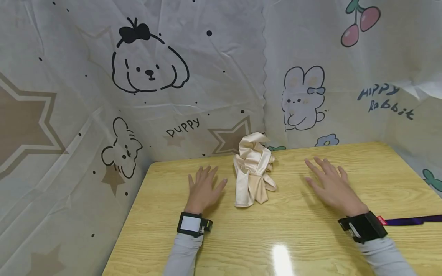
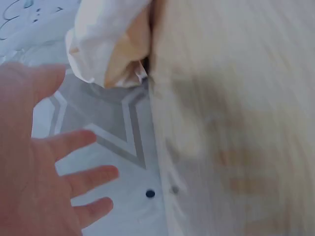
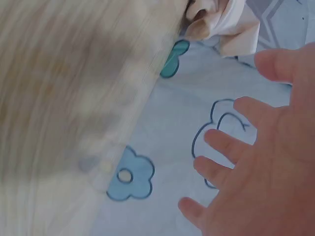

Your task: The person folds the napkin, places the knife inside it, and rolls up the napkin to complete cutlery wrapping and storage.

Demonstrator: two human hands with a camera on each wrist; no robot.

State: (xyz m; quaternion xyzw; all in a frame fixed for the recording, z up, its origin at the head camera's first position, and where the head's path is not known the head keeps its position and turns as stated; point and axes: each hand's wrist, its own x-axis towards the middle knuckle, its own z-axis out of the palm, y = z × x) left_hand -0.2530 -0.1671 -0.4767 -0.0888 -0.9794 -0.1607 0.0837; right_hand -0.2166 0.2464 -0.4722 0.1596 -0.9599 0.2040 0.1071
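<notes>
A crumpled piece of shiny cream satin cloth lies in a heap near the back of the wooden table. To its left, my left hand hovers palm down with spread fingers, holding nothing. My right hand is farther off on the cloth's right side, its fingers apart and nothing in them. Part of the cloth appears beyond the thumb in the left wrist view. In the right wrist view a fold of the cloth shows at the top, past the right thumb.
A printed fabric curtain with cartoon animals stands along the table's back and left. A dark purple strap with a red tag runs from the right wrist's camera band to the right. Another band sits on the left wrist.
</notes>
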